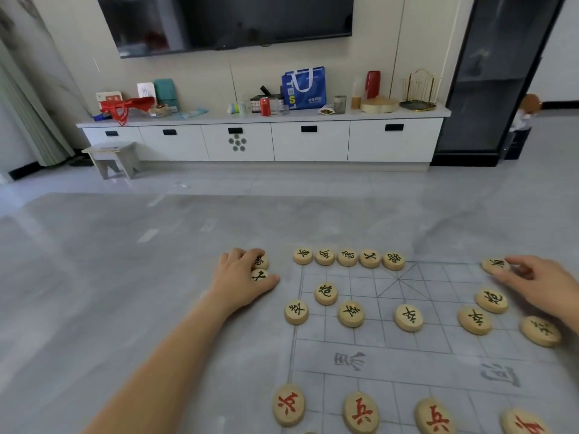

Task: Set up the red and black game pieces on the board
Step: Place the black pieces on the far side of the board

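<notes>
My left hand [242,277] is curling round two black pieces [259,268] that are lying one behind the other on the grey table [125,277], just off the left edge of the board [313,355]. My fingers are bending over the far one and my thumb is lying along the near one. My right hand [539,283] is pinching a single black piece [496,265] with its fingertips at the far right corner of the board.

Between my hands, a row of five black pieces [347,257] is running along the far left part of the board's edge. Nearer to me, two more black pieces [326,293] are sitting one on each side. In front of them, five others [408,317] are standing in a line across the board. Four red pieces [361,413] are lining the edge nearest me.

Beyond the table, a white cabinet [310,142] is standing against the wall under a television [232,20], with a blue bag [304,87] on top.
</notes>
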Tool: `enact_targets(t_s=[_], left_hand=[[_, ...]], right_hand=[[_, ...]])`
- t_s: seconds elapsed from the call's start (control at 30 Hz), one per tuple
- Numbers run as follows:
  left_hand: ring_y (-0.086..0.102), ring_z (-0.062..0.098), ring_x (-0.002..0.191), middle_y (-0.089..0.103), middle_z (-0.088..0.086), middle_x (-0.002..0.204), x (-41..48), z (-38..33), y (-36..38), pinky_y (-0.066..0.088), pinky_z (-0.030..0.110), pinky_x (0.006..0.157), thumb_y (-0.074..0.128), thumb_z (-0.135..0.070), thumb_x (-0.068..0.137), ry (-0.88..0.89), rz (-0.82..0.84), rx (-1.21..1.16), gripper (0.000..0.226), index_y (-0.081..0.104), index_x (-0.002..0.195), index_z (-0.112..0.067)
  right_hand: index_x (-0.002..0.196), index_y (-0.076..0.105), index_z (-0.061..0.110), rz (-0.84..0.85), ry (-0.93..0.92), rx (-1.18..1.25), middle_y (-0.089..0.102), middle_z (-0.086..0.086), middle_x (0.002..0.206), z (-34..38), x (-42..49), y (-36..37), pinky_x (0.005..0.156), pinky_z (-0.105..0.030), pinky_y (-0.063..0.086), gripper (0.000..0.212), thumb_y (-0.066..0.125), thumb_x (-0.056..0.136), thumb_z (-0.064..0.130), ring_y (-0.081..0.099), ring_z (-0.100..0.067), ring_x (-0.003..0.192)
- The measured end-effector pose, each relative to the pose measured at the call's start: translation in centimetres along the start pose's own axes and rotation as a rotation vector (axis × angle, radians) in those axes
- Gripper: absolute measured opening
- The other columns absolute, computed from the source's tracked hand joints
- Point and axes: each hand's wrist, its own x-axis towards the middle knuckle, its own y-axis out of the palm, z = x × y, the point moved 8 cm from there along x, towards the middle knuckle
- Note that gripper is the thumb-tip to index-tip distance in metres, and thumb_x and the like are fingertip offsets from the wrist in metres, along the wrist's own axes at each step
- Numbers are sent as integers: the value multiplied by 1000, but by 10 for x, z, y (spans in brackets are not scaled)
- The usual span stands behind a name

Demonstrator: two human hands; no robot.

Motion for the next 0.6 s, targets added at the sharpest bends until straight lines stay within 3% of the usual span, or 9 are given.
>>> enact_targets(t_s=[0.03,0.17,0.33,0.43,0.6], left_hand=[[37,24,116,45,-2,121,-2,-5,3,32,32,98,41,-78,55,28,15,-7,87,45,131,-37],[37,21,118,44,-3,127,-14,-10,4,32,31,101,41,-81,50,115,42,-56,99,40,138,-35],[35,20,126,43,1,137,-30,1,-3,32,32,103,61,-75,53,48,-54,-234,107,36,142,-21],[34,20,128,43,1,137,-37,4,-5,31,31,103,76,-57,66,31,-110,-244,94,36,142,-18],[38,21,126,52,2,133,-42,21,-9,32,27,98,59,-24,86,-51,-238,-306,50,47,134,-13]], right_hand=[[123,57,7,4,2,-4,61,-19,113,2,0,-1,83,-45,44,61,65,78,48,51,-26,90],[120,54,14,-7,55,-27,56,-10,99,8,-3,-5,84,-45,43,53,54,85,53,52,-31,92],[126,54,16,-100,-124,-220,58,-17,114,71,-24,15,86,-44,46,42,49,91,39,54,-37,104],[129,51,21,-37,-235,-208,54,-13,121,125,-44,45,93,-43,41,41,50,92,39,48,-32,115],[126,52,25,143,-375,-73,52,-3,115,188,-79,94,94,-39,42,38,52,90,40,50,-22,110]])
